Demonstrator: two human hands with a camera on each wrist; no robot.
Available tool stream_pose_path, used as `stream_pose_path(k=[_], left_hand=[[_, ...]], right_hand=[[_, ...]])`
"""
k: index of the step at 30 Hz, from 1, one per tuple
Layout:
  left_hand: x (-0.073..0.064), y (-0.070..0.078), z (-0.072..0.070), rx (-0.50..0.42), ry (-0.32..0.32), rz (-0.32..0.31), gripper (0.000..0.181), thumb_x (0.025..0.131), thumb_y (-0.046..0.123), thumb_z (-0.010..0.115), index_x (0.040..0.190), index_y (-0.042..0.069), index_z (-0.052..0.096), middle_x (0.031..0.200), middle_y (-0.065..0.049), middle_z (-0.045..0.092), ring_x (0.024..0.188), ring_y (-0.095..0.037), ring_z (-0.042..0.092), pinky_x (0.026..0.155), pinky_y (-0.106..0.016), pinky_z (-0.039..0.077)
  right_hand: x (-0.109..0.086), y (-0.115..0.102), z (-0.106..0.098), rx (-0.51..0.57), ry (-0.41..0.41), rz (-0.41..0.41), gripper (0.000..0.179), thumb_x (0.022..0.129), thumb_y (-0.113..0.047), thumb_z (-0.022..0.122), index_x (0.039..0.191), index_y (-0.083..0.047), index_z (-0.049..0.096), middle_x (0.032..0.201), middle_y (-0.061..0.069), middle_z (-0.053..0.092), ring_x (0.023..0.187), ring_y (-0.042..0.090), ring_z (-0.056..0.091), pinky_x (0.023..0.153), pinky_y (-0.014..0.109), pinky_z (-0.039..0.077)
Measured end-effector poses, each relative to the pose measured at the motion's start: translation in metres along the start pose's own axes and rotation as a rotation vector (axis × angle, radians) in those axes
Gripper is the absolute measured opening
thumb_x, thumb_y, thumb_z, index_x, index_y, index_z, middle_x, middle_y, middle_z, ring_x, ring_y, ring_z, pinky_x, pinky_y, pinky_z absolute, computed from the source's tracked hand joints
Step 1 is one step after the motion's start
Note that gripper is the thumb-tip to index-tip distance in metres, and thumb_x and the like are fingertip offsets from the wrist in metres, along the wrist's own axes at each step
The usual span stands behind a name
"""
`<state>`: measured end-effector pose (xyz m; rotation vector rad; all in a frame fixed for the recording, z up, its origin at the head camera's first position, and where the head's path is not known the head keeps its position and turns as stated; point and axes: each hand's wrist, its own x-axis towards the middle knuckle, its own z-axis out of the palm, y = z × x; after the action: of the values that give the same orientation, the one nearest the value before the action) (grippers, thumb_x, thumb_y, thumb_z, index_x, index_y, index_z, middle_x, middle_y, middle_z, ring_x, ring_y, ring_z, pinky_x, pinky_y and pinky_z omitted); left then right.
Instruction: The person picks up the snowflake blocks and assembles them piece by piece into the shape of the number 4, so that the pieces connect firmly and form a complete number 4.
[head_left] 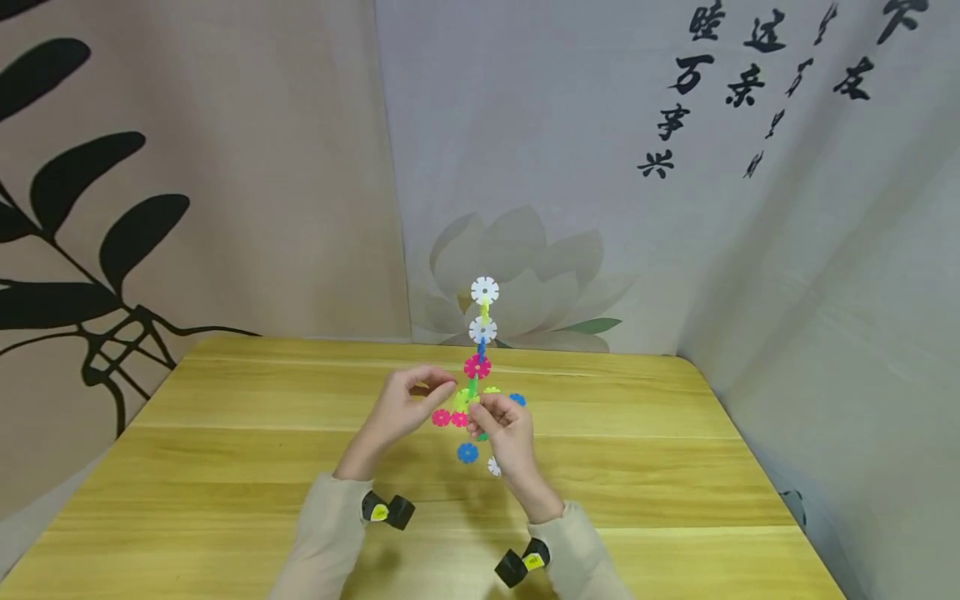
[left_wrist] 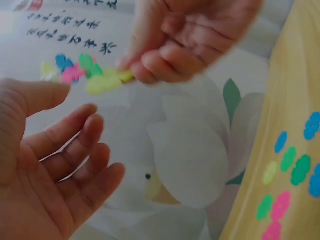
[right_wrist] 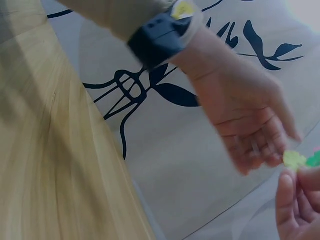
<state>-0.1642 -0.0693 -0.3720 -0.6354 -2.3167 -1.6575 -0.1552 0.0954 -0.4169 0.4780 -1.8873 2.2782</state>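
Note:
A chain of interlocking plastic snowflake discs stands upright above the table in the head view, with white discs (head_left: 484,290) near the top and a pink disc (head_left: 477,367) lower down. My right hand (head_left: 510,429) pinches the yellow disc (left_wrist: 102,84) at the chain's lower end between thumb and fingers. Just left of the chain is my left hand (head_left: 408,404), its fingers loosely bent and holding nothing. In the left wrist view a gap separates the left hand (left_wrist: 65,150) from the chain. Past the yellow disc, green, pink and blue discs follow along the chain.
Loose discs lie on the wooden table (head_left: 637,475) below the hands, among them a blue disc (head_left: 467,452), a pink disc (head_left: 441,417) and a white disc (head_left: 493,466). A printed curtain (head_left: 540,150) hangs behind the table's far edge.

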Motion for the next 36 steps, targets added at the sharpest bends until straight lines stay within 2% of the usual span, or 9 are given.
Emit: stream_pose_path(k=[4,8,14,16,19,23,27,32,36], left_hand=[[-0.008,0.013,-0.002,0.013,-0.041,0.001,0.006,0.086,-0.002,0.064,0.088,-0.007,0.068,0.083,-0.014,0.066,0.073,-0.02,0.061,0.071,-0.033,0.056],[-0.009,0.019,0.003,0.013,-0.02,0.02,0.006,0.085,-0.004,0.063,0.084,-0.008,0.067,0.081,-0.014,0.065,0.071,-0.018,0.06,0.069,-0.035,0.056],[-0.007,-0.011,0.011,-0.031,0.053,-0.029,0.007,0.087,0.0,0.064,0.084,-0.005,0.068,0.082,-0.011,0.065,0.068,-0.011,0.055,0.061,-0.026,0.052],[-0.007,-0.019,0.012,-0.07,0.072,-0.046,0.008,0.088,0.003,0.063,0.085,-0.004,0.067,0.081,-0.012,0.065,0.067,-0.009,0.054,0.058,-0.023,0.05],[-0.009,-0.025,0.011,-0.118,0.096,-0.064,0.01,0.09,0.004,0.062,0.085,-0.005,0.066,0.078,-0.016,0.063,0.065,-0.01,0.055,0.055,-0.021,0.049],[-0.011,-0.031,0.005,-0.174,0.104,-0.09,0.012,0.092,0.002,0.058,0.087,-0.007,0.064,0.073,-0.019,0.063,0.062,-0.018,0.061,0.058,-0.027,0.055],[-0.012,-0.032,-0.001,-0.23,0.096,-0.091,0.011,0.093,-0.003,0.053,0.089,-0.011,0.061,0.071,-0.022,0.063,0.061,-0.027,0.064,0.06,-0.036,0.058],[-0.012,-0.032,-0.003,-0.28,0.097,-0.127,0.01,0.092,-0.008,0.051,0.091,-0.015,0.058,0.074,-0.026,0.062,0.062,-0.022,0.065,0.061,-0.03,0.058],[-0.012,-0.033,-0.002,-0.316,0.114,-0.153,0.01,0.092,-0.006,0.052,0.092,-0.014,0.058,0.078,-0.026,0.062,0.062,-0.013,0.065,0.062,-0.027,0.058]], right_hand=[[0.001,-0.003,0.003,0.016,0.051,-0.039,0.019,0.088,0.001,0.061,0.088,0.019,0.056,0.068,0.002,0.063,0.057,0.006,0.058,0.052,0.016,0.051],[0.003,-0.005,0.006,0.023,0.05,-0.044,0.02,0.088,0.002,0.061,0.087,0.02,0.055,0.067,-0.002,0.064,0.056,0.005,0.059,0.052,0.016,0.051],[0.004,-0.006,0.007,0.012,0.034,-0.045,0.019,0.088,0.003,0.06,0.088,0.021,0.056,0.067,-0.005,0.065,0.056,0.005,0.06,0.052,0.016,0.052],[0.005,-0.005,0.005,-0.002,0.027,-0.044,0.018,0.088,0.003,0.061,0.089,0.021,0.057,0.069,-0.002,0.066,0.057,0.005,0.06,0.052,0.017,0.053],[0.008,-0.001,-0.002,-0.052,0.019,-0.026,0.018,0.088,0.001,0.062,0.092,0.019,0.06,0.072,0.01,0.066,0.058,0.008,0.061,0.054,0.019,0.054],[0.016,0.01,-0.02,-0.22,0.045,0.055,0.017,0.087,-0.002,0.064,0.094,0.013,0.064,0.08,0.023,0.065,0.064,0.015,0.063,0.057,0.022,0.056],[0.032,0.026,-0.043,-0.521,0.064,0.149,0.018,0.086,-0.003,0.065,0.101,0.006,0.066,0.09,0.018,0.066,0.077,0.021,0.062,0.064,0.024,0.054],[0.052,0.05,-0.071,-0.857,0.005,0.257,0.034,0.087,-0.004,0.063,0.119,0.006,0.059,0.118,0.022,0.058,0.095,0.035,0.057,0.076,0.038,0.054],[0.061,0.064,-0.084,-1.009,-0.057,0.33,0.043,0.087,-0.008,0.064,0.127,0.006,0.052,0.129,0.025,0.049,0.112,0.043,0.049,0.09,0.048,0.049]])
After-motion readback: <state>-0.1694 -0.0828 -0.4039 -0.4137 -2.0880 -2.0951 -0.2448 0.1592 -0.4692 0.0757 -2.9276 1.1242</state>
